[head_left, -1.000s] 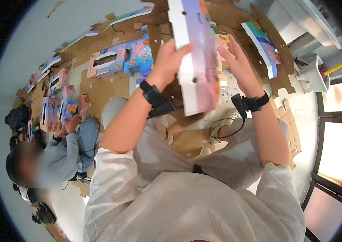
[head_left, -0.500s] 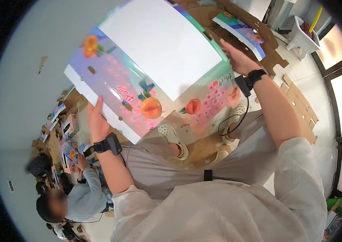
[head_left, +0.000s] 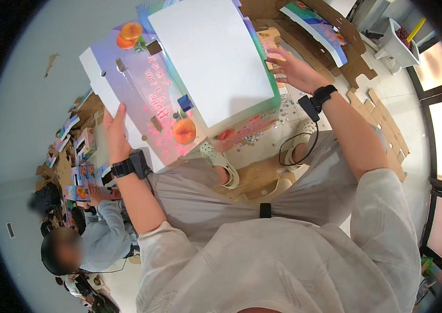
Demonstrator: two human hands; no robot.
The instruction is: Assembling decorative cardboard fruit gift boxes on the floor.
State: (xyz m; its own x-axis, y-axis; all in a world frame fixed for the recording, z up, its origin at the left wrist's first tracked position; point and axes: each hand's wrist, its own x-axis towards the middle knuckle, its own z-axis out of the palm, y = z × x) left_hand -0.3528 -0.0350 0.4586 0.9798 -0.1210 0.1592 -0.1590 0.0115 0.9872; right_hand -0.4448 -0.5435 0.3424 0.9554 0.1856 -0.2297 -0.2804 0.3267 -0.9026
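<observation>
A printed cardboard carton [head_left: 171, 112], partly folded, is held up in front of me. Peaches and pink blossoms cover its lilac panel, which has several small cut slots, and a broad blank white panel [head_left: 216, 62] lies beside it. My left hand [head_left: 116, 133] grips the white flap at the carton's left edge, thumb on the near face and fingers behind. At the right green edge is my right hand [head_left: 296, 70], its fingers spread and the fingertips at that edge. A narrower printed side [head_left: 236, 134] slopes away below the white panel.
Brown cardboard [head_left: 356, 47] with a printed sheet [head_left: 317, 31] stands at the far right, near a white mop bucket [head_left: 398, 44]. Flattened cardboard [head_left: 377, 125] and small scraps [head_left: 249, 140] lie on the floor. A co-worker [head_left: 103, 229] handles similar cartons at left.
The carton has turned and its lower printed side now slopes further away. My right hand has shifted left, its fingers spreading at the edge. My left hand keeps its grip, slightly further left.
</observation>
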